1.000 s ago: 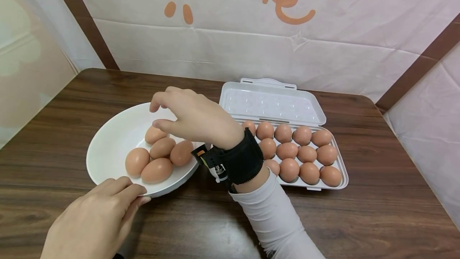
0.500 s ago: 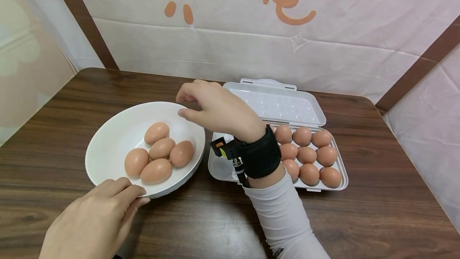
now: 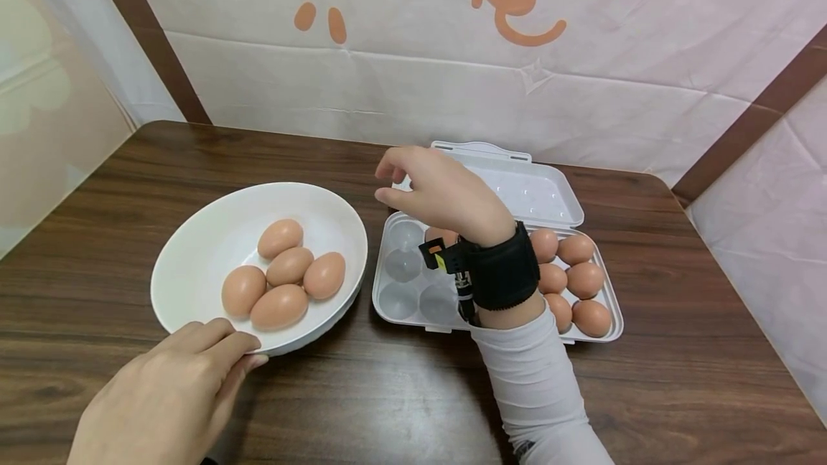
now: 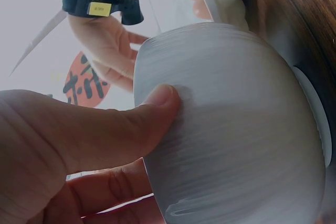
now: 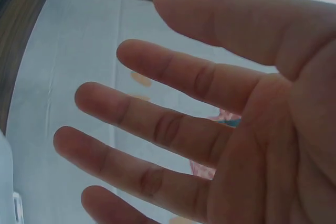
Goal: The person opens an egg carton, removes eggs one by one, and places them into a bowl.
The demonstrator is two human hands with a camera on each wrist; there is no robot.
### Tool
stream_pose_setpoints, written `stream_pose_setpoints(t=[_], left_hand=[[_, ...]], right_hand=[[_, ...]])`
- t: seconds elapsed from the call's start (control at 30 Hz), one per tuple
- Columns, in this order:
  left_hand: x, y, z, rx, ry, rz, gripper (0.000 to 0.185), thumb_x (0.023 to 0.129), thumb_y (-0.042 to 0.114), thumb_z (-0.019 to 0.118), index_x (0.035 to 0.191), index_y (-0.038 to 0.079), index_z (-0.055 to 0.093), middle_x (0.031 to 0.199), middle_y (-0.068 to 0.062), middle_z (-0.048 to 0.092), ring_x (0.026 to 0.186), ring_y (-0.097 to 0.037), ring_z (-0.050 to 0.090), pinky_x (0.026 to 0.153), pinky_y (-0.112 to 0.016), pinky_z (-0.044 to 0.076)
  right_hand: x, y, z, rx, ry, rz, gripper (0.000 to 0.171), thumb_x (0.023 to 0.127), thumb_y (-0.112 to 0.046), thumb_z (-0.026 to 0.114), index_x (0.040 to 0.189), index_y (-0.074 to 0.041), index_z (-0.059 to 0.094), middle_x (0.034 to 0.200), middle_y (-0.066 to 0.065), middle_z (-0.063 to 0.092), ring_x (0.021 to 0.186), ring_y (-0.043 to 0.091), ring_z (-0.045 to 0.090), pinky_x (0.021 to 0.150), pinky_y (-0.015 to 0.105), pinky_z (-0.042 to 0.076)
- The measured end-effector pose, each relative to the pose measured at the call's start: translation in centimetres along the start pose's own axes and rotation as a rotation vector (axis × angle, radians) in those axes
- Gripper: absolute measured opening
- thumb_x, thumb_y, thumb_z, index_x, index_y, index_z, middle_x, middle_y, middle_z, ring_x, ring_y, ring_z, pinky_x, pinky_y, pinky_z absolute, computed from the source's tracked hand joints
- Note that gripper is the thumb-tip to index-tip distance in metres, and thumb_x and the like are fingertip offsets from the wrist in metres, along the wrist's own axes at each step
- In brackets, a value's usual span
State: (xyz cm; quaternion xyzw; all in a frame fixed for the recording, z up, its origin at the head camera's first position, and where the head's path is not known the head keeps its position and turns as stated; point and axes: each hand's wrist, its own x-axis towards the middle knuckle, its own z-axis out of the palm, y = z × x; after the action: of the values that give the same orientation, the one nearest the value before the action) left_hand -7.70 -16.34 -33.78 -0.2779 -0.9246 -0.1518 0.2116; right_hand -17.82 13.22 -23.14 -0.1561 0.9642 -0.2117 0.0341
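Observation:
My left hand [image 3: 171,386] pinches the near rim of a white bowl [image 3: 194,250]; in the left wrist view its thumb [image 4: 152,111] presses the bowl's outer wall [image 4: 236,119], with the other fingers on the inner side. Several brown eggs [image 3: 279,307] lie in the bowl. My right hand [image 3: 446,189] is raised over the left part of an egg carton [image 3: 388,314]. Its palm and spread fingers [image 5: 157,124] hold nothing in the right wrist view. Brown eggs [image 3: 584,280] fill the carton's right part, and bare cups [image 3: 398,300] show at its left. The right forearm hides the middle.
The carton's white lid [image 3: 539,189] lies opened back toward the wall. Both containers stand on a dark wooden table [image 3: 362,393]. A pale printed cloth [image 3: 413,85] hangs behind the table's far edge.
My right hand has moved right, from over the bowl to over the carton, uncovering the bowl's eggs and the carton's left cups. The left hand has stayed on the rim.

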Motion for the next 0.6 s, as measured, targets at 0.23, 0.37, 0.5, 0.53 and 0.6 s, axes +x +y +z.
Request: stream_pose_setpoints(t=[0.23, 0.37, 0.5, 0.53, 0.6], left_hand=[[0.0, 0.2, -0.1, -0.002, 0.015, 0.007, 0.079, 0.099, 0.063, 0.005, 0.082, 0.022, 0.069, 0.076, 0.017, 0.051, 0.067, -0.009, 0.051, 0.052, -0.028, 0.042], [0.0, 0.2, 0.0, -0.003, 0.021, 0.01, 0.077, 0.1, 0.063, 0.006, 0.082, 0.022, 0.069, 0.076, 0.017, 0.051, 0.068, -0.01, 0.052, 0.052, -0.028, 0.043], [0.0, 0.2, 0.1, -0.004, 0.016, 0.006, 0.078, 0.099, 0.063, 0.005, 0.082, 0.022, 0.069, 0.076, 0.017, 0.052, 0.068, -0.01, 0.052, 0.052, -0.028, 0.043], [0.0, 0.2, 0.1, -0.004, 0.012, 0.005, 0.078, 0.099, 0.063, 0.005, 0.082, 0.023, 0.069, 0.076, 0.017, 0.052, 0.068, -0.01, 0.051, 0.052, -0.028, 0.042], [0.0, 0.1, 0.1, -0.004, 0.0, 0.0, 0.072, 0.101, 0.064, 0.012, 0.082, 0.024, 0.069, 0.076, 0.017, 0.051, 0.068, -0.01, 0.051, 0.052, -0.028, 0.042]], right_hand=[[-0.2, 1.9, -0.1, 0.018, -0.104, 0.134, 0.031, 0.097, -0.026, 0.06, 0.124, -0.011, 0.061, 0.108, 0.009, 0.064, 0.084, 0.025, 0.064, 0.076, 0.037, 0.054], [-0.2, 2.7, 0.2, 0.029, -0.184, 0.22, 0.03, 0.097, -0.026, 0.061, 0.123, -0.012, 0.061, 0.103, 0.009, 0.062, 0.056, 0.028, 0.064, 0.063, 0.036, 0.055], [-0.2, 3.4, 0.7, -0.012, -0.213, 0.276, 0.029, 0.096, -0.029, 0.062, 0.121, -0.014, 0.061, 0.102, 0.006, 0.062, 0.051, 0.026, 0.062, 0.059, 0.034, 0.052], [-0.2, 3.5, 0.8, -0.025, -0.221, 0.288, 0.03, 0.095, -0.03, 0.062, 0.121, -0.015, 0.061, 0.102, 0.006, 0.063, 0.052, 0.025, 0.061, 0.06, 0.034, 0.051], [-0.2, 3.8, 1.0, -0.052, -0.247, 0.314, 0.031, 0.095, -0.032, 0.063, 0.121, -0.015, 0.062, 0.103, 0.005, 0.064, 0.055, 0.023, 0.062, 0.062, 0.034, 0.051]])
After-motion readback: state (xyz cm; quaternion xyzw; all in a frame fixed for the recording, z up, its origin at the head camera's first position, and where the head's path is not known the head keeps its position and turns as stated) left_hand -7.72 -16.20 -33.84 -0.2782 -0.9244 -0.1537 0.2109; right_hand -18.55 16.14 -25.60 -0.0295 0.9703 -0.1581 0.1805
